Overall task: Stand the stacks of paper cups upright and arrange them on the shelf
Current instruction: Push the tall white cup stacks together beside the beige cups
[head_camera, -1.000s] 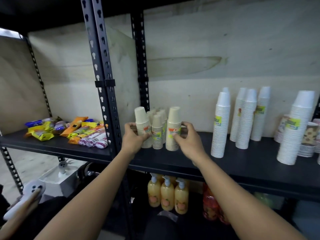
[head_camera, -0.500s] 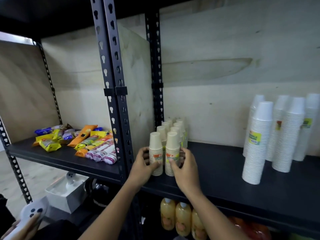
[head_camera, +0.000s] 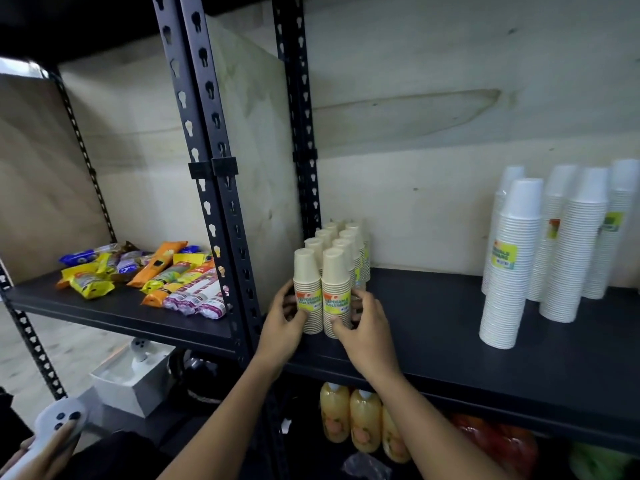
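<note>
Several short stacks of beige paper cups [head_camera: 337, 258] stand upright in two rows on the black shelf [head_camera: 433, 327], close to the left post. My left hand [head_camera: 282, 323] grips the front left stack [head_camera: 306, 289] from its left side. My right hand [head_camera: 363, 327] grips the front right stack [head_camera: 336, 292] from its right side, thumb on its front. Both front stacks carry yellow and orange labels. Tall white cup stacks [head_camera: 512, 265] stand upright at the right of the same shelf.
A black slotted upright post [head_camera: 221, 188] stands just left of the beige stacks. Snack packets [head_camera: 149, 271] lie on the neighbouring left shelf. Bottles of orange drink [head_camera: 349, 417] stand on the shelf below. Another person's hand holds a white controller [head_camera: 52, 424] at the bottom left.
The beige stacks now stand tighter together in two rows by the post. Both hands have moved down onto the two front stacks, and the view has shifted left and closer.
</note>
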Demonstrator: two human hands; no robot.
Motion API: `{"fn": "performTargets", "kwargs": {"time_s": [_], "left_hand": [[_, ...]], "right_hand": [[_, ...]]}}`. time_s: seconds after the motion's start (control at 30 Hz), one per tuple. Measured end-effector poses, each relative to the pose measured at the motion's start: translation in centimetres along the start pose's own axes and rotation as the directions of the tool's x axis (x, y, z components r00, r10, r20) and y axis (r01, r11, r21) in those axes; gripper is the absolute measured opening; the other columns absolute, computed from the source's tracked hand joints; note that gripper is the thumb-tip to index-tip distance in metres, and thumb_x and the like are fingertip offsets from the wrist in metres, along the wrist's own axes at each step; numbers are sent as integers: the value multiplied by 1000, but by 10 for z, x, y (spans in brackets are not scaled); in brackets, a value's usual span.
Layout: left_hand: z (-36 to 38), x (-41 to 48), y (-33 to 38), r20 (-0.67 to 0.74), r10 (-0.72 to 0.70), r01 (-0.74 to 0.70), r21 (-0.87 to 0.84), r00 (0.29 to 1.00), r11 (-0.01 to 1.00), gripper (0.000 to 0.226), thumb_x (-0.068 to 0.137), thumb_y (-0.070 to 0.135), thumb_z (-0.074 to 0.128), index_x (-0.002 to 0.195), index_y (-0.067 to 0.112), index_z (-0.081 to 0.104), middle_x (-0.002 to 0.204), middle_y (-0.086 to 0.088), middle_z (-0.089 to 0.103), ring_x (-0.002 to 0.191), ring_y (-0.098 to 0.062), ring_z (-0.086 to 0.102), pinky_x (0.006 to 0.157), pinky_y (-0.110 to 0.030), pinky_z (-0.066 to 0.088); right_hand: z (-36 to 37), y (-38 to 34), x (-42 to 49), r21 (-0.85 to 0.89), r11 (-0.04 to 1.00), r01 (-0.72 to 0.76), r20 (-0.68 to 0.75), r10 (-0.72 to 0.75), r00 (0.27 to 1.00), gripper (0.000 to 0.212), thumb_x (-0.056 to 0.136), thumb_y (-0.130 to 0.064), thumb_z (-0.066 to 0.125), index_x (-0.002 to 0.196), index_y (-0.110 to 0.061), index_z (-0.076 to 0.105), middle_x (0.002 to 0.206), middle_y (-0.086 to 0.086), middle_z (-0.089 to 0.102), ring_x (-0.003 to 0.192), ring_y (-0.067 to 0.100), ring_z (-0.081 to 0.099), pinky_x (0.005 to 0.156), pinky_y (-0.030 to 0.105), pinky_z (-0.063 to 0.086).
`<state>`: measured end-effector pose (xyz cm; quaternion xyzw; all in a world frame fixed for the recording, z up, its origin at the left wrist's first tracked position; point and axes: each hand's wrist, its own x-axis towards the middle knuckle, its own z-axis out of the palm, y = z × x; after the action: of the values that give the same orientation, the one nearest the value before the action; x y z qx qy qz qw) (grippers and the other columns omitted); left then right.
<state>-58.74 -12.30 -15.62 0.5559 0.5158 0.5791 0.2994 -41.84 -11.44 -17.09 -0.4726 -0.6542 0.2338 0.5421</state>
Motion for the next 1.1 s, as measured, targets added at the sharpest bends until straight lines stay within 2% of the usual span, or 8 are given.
{"fn": "performTargets", "kwargs": {"time_s": [0.07, 0.17, 0.27, 0.43, 0.6, 0.83, 1.0, 1.1], "left_hand": [[2, -1, -2, -13, 9, -9, 18, 1000, 1000, 64, 92, 8, 70, 144, 29, 40, 127, 7, 60, 120, -6, 58, 89, -16, 48], [6, -2, -6, -28, 43, -40, 76, 999, 996, 67, 83, 10, 81, 134, 27, 41, 124, 8, 60, 114, -5, 60, 90, -18, 50], [9, -1, -7, -66, 49, -43, 87, 997, 995, 62, 85, 9, 79, 132, 23, 42, 125, 5, 60, 115, -10, 60, 94, -22, 50], [7, -4, -9, -70, 55, -49, 90, 996, 995, 62, 90, 8, 73, 136, 22, 35, 128, 5, 58, 118, -5, 58, 92, -18, 47], [6, -6, -11, -48, 73, -64, 167, 996, 984, 71, 85, 13, 80, 139, 25, 36, 135, 8, 54, 122, -7, 56, 99, -24, 46], [8, -5, -14, -95, 107, -83, 229, 990, 970, 74, 79, 12, 86, 136, 24, 40, 134, 5, 56, 120, -11, 58, 87, -11, 43], [7, -6, -12, -96, 93, -73, 192, 991, 979, 84, 77, 15, 87, 142, 25, 34, 133, 6, 56, 120, -6, 57, 99, -27, 49], [7, -7, -8, -106, 85, -71, 129, 991, 989, 87, 78, 25, 87, 142, 35, 30, 141, 2, 51, 124, -8, 55, 104, -35, 49]], "right_hand": [[0, -1, 0, 20, 1000, -13, -5, 13, 1000, 64, 84, -28, 79, 139, -25, 46, 122, -8, 51, 101, -4, 56, 81, 16, 52], [1, 0, -1, 5, 1000, -10, -12, 10, 1000, 56, 84, -30, 78, 131, -26, 49, 119, -9, 50, 99, -6, 56, 82, 19, 54], [0, 2, 1, 0, 1000, -10, -16, 10, 1000, 51, 85, -30, 78, 127, -27, 49, 118, -8, 50, 96, -8, 55, 78, 12, 51], [2, 2, 0, -40, 999, 3, -21, -4, 1000, 50, 86, -35, 77, 125, -26, 48, 117, -7, 48, 99, 5, 58, 84, 30, 56], [0, 3, 2, -45, 999, -6, -9, 5, 1000, 51, 86, -36, 77, 127, -25, 48, 118, -7, 48, 97, 3, 57, 82, 29, 56], [-1, 4, 1, -58, 998, -1, 7, 2, 1000, 51, 88, -36, 76, 130, -25, 50, 117, -7, 47, 97, 3, 56, 81, 25, 55], [1, 6, 3, -49, 999, -4, -1, 4, 1000, 55, 84, -38, 78, 130, -23, 52, 118, -5, 50, 103, 7, 56, 87, 31, 55], [2, 5, 4, -21, 1000, -3, -28, 3, 1000, 72, 78, -44, 82, 138, -23, 48, 122, -5, 48, 117, 12, 45, 95, 28, 43]]}}
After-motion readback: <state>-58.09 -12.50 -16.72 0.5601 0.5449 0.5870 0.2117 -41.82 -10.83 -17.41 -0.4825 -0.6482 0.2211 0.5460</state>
